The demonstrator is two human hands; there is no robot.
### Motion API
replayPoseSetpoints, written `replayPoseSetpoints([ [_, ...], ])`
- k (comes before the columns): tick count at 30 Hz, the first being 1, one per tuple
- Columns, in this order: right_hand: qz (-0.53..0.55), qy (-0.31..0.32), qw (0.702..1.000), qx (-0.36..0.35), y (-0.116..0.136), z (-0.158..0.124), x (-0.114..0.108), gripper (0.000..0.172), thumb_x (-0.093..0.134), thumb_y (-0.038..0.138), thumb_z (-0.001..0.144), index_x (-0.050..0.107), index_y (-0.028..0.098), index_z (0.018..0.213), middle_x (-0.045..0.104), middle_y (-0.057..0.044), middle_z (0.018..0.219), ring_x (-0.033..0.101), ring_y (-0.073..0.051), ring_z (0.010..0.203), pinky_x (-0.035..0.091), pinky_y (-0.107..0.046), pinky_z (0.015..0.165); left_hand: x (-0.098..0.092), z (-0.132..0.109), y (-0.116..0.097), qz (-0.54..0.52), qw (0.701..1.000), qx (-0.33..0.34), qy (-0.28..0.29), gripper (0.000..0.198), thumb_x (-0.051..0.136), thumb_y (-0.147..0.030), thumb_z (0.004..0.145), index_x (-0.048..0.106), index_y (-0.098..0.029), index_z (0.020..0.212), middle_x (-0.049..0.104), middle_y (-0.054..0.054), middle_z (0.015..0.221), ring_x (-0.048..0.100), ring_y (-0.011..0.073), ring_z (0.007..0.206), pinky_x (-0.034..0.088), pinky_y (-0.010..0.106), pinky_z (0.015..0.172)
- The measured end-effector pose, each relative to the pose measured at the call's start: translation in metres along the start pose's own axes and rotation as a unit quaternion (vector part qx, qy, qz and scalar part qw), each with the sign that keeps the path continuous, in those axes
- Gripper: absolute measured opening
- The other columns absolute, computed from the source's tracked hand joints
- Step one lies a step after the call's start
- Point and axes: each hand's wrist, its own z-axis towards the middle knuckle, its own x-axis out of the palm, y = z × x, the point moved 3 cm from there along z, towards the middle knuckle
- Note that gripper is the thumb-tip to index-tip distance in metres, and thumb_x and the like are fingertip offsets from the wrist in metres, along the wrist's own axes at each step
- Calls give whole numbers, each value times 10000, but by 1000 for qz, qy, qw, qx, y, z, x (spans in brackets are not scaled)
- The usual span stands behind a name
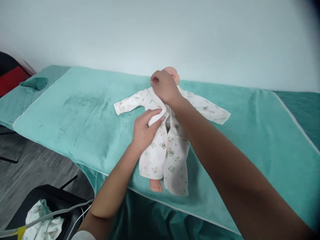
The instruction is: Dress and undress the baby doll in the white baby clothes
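Observation:
A baby doll (171,70) lies face up, dressed in a white baby jacket (135,100) and matching trousers (152,156) printed with small animals. One bare foot (156,185) shows below a trouser leg; the other leg's end is covered by cloth. My left hand (147,128) is closed on the folded front edge of the jacket at the doll's belly, thumb below and fingers above. My right hand (165,87) is at the doll's neck, partly covering its head. Its fingers are curled together, and what they pinch, if anything, is too small to make out. Both jacket sleeves stretch outward.
The doll rests on a padded bed with a green velvet cover (82,100), set against a pale wall (160,36). A black chair (37,196) at the lower left holds crumpled printed cloth (45,223); a cable (57,212) crosses it. Another chair (11,76) with red stands far left.

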Motion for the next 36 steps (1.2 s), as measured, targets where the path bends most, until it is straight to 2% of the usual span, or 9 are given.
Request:
replayPoseSetpoints([
  [4, 77, -30, 997, -4, 7, -28, -23, 198, 523, 368, 1034, 662, 257, 1123, 655, -77, 1093, 627, -263, 1105, 515, -461, 1042, 11, 0, -8, 86, 988, 82, 96, 219, 617, -189, 982, 741, -286, 1135, 804, 7, 1035, 757, 177, 949, 586, 298, 796],
  [9, 32, 35, 999, -3, 11, -50, -10, 309, 826, 397, 810, 643, 200, 962, 615, -91, 1025, 618, -307, 1003, 529, -505, 924, 19, -12, -11, 218, 951, 128, 181, 204, 566, -212, 1003, 715, -225, 1141, 778, 22, 933, 721, 179, 806, 521, 315, 693],
  [12, 29, 16, 999, -11, 9, -52, -3, 178, 767, 270, 835, 610, 202, 883, 599, -83, 964, 614, -296, 962, 519, -492, 890, 11, -27, -13, 190, 961, 139, 147, 197, 588, -285, 1030, 698, -203, 1172, 717, 9, 818, 665, 155, 743, 510, 310, 695],
  [14, 50, 1, 999, 2, 8, -51, -5, 105, 676, 196, 873, 579, 215, 836, 587, -61, 887, 612, -263, 898, 517, -467, 870, 0, -38, -10, 160, 977, 125, 64, 199, 551, -256, 1046, 686, -225, 1189, 713, 24, 884, 661, 161, 828, 533, 318, 759],
  [17, 98, -37, 994, 22, 4, -50, -15, 120, 587, 165, 903, 543, 235, 817, 580, -22, 798, 595, -214, 802, 523, -425, 834, -17, -51, 2, 157, 986, 41, -50, 199, 512, -246, 1054, 679, -243, 1165, 690, 62, 1066, 649, 189, 1007, 547, 362, 865],
  [22, 160, -138, 976, 54, -19, -52, -36, 124, 604, 239, 920, 531, 255, 821, 550, 17, 737, 562, -173, 737, 523, -388, 796, -19, -54, 16, 99, 992, -78, -26, 231, 534, -390, 1058, 634, -226, 930, 640, 27, 943, 620, 172, 903, 517, 360, 834],
  [27, 202, -127, 965, 113, -41, -58, -45, 131, 641, 211, 880, 541, 254, 807, 507, 39, 668, 529, -159, 669, 500, -382, 742, -19, -54, 19, 97, 982, -162, -14, 480, 522, -525, 1046, 468, -235, 667, 472, 3, 661, 474, 165, 638, 385, 381, 631],
  [31, 198, -152, 955, 157, -50, -61, -54, 126, 584, 160, 878, 550, 251, 797, 506, 49, 651, 496, -149, 630, 472, -365, 724, -22, -33, 18, 98, 980, -167, -41, 482, 532, -517, 1044, 456, -242, 656, 455, 2, 655, 463, 171, 648, 383, 387, 648],
  [36, 130, -103, 969, 184, -55, -59, -48, 157, 646, 220, 859, 510, 242, 785, 568, 14, 750, 534, -174, 723, 458, -365, 753, 1, 53, 17, 86, 987, -128, -47, 166, 613, -334, 988, 680, -241, 868, 698, 14, 905, 632, 167, 862, 502, 329, 800],
])
